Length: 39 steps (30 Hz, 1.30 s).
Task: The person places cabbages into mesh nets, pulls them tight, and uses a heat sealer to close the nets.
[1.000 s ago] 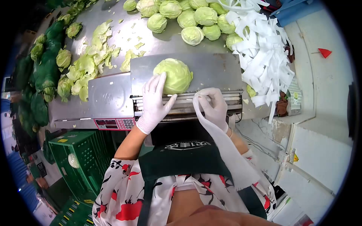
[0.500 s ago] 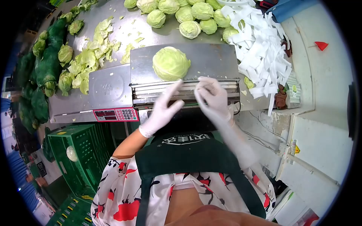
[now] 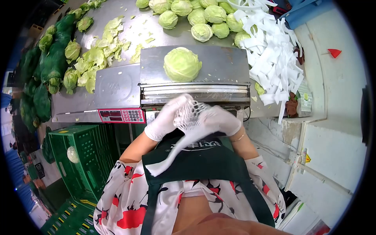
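Note:
Both my hands wear white gloves and meet in front of my apron. My left hand and my right hand are closed on a white foam net sleeve, which is spread into an open mesh between them. Its narrow tail hangs down to the left over the dark green apron. Just beyond, a trimmed cabbage rests on the metal plate of the wrapping machine, touched by neither hand. The fingertips are partly hidden by the mesh and blurred.
A scale with a red keypad adjoins the machine on the left. Loose leaves and green net sacks lie farther left. Several cabbages sit at the back, beside a heap of white foam sleeves. Green crates stand low left.
The right hand's sleeve has swung from over the right forearm to the left. My hands have come together, and the left now grips the sleeve too, stretching its mesh. The view has shifted slightly.

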### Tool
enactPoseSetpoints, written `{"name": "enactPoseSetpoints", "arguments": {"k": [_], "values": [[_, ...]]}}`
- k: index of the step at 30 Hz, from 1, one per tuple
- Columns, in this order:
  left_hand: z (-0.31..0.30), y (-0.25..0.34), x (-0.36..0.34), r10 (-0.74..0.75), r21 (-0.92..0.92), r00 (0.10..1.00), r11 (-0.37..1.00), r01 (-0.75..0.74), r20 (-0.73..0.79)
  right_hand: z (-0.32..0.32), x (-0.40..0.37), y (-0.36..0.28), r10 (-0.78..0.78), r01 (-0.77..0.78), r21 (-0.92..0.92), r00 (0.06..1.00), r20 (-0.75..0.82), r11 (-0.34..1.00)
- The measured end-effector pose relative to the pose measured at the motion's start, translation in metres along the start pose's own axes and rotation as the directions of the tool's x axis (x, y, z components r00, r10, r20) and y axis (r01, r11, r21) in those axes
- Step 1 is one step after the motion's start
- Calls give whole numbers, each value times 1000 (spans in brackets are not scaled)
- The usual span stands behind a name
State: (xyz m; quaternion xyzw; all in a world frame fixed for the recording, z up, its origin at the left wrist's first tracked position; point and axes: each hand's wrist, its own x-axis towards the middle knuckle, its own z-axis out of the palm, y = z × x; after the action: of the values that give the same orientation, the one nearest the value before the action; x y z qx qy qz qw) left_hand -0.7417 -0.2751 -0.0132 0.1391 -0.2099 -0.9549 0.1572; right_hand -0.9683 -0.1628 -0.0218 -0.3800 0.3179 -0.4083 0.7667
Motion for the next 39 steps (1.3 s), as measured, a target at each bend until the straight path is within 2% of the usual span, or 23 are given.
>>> {"name": "enactPoseSetpoints", "arguments": {"k": [1,2,3,4,5,7,8,10,12,13,14,16,17,20,22,25,26,27,29,32,33,37,39], "values": [[-6,-13,-11,112,350,993,932,-98,-21,-16,-3,-7,-93,94,38,995,-27,995],[-3,-22,-22,223,656,975,736,-166,-4,-9,3,-15,-264,276,216,961,-82,937],[-9,-12,-29,136,931,977,306,-197,162,-2,9,-24,-426,444,374,895,-134,814],[-12,-23,-27,9,766,1000,643,-2,-5,7,7,-30,-397,452,403,892,-216,796],[-11,-19,-23,-130,639,982,746,188,-136,17,3,-32,-363,463,429,883,-296,776],[2,-8,-27,42,676,971,725,132,-235,12,-7,-17,-253,442,589,891,-378,677],[6,11,-22,12,412,1000,911,-11,1,9,-11,-11,-179,401,588,899,-399,703],[8,24,-25,210,360,978,910,-204,23,3,-17,0,-28,313,593,898,-439,742],[2,32,-36,183,174,983,967,-185,26,-11,-14,13,-78,168,245,937,-341,955],[-4,28,-37,173,337,985,926,-171,23,-12,-9,10,-31,20,-30,906,-423,999],[-10,28,-34,187,515,981,847,-136,-48,-14,-1,5,-16,-153,-288,860,-510,945],[-19,31,-29,211,794,959,607,24,-191,-37,18,26,-479,-241,-704,584,-655,668],[-27,31,-19,384,855,903,517,-37,-193,-37,29,10,-358,-316,-521,450,-818,793],[-31,59,23,814,968,554,245,-59,-172,-52,83,-4,-611,29,-621,227,-759,783],[-43,83,61,927,993,375,47,-107,-4,-70,118,-12,-520,-26,-542,248,-818,840],[-129,104,107,685,870,625,493,-18,-375,-97,149,-10,-224,-100,-270,332,-916,958],[-125,109,110,614,813,654,583,2,-442,-106,156,-8,-94,-129,-150,365,-926,980],[-122,112,112,533,746,680,665,30,-502,-114,160,-4,-142,-274,-239,331,-933,931],[-113,116,113,470,705,703,706,64,-534,-105,161,-10,-185,-142,-250,362,-913,958],[-102,101,113,317,247,830,943,-224,-458,-78,158,-23,-305,38,-315,388,-870,948],[-81,96,101,226,43,892,973,-228,-390,-68,156,-30,-349,93,-341,390,-852,936],[-53,74,67,4,-202,953,977,-68,-302,-34,133,-91,-295,254,-153,770,-565,955],[-67,56,58,16,-368,991,927,-66,-135,-60,122,-98,-97,63,-96,907,-410,993]]}}
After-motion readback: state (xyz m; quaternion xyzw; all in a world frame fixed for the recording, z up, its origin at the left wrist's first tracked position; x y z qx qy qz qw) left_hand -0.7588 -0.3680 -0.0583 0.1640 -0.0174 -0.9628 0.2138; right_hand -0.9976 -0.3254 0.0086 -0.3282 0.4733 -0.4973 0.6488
